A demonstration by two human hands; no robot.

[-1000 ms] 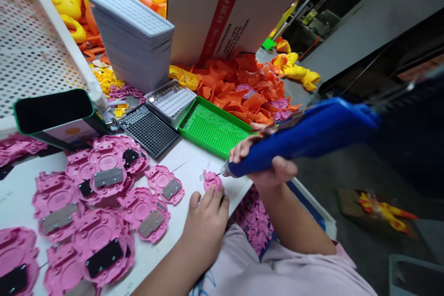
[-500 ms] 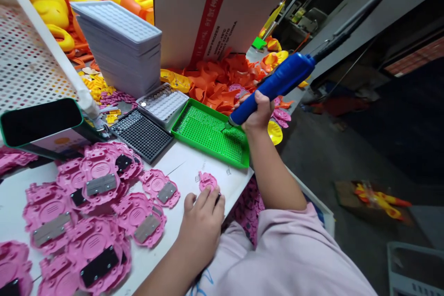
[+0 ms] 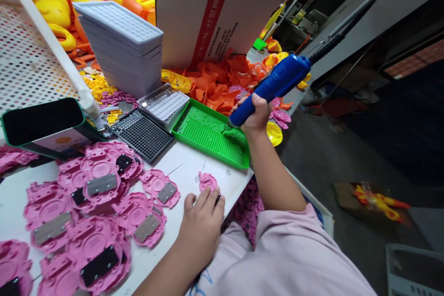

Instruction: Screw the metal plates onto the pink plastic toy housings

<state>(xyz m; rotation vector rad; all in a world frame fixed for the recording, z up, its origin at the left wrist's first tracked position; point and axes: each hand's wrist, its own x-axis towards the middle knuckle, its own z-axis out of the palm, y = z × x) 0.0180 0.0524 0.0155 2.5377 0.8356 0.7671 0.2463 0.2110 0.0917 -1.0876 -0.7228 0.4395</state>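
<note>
"What was hidden?"
"The left hand (image 3: 204,219) covered much of the pink piece (image 3: 208,181); whether it gripped or only pressed, I couldn't tell. Some of the right hand's (image 3: 256,113) fingers lay behind the driver (image 3: 272,88)."
"Did its tip touch the green tray (image 3: 197,125)?"
"Too small to tell."
"And the edges?"
"They cut off the carton's (image 3: 183,14) top, the white basket (image 3: 38,46) and the lower-right crate (image 3: 412,266)."
"The carton's red-band lettering?"
"Blurred."

left hand (image 3: 203,212) on pink part (image 3: 207,181) | right hand (image 3: 255,114) grips blue driver (image 3: 274,84) | tip at green tray (image 3: 197,128)
</note>
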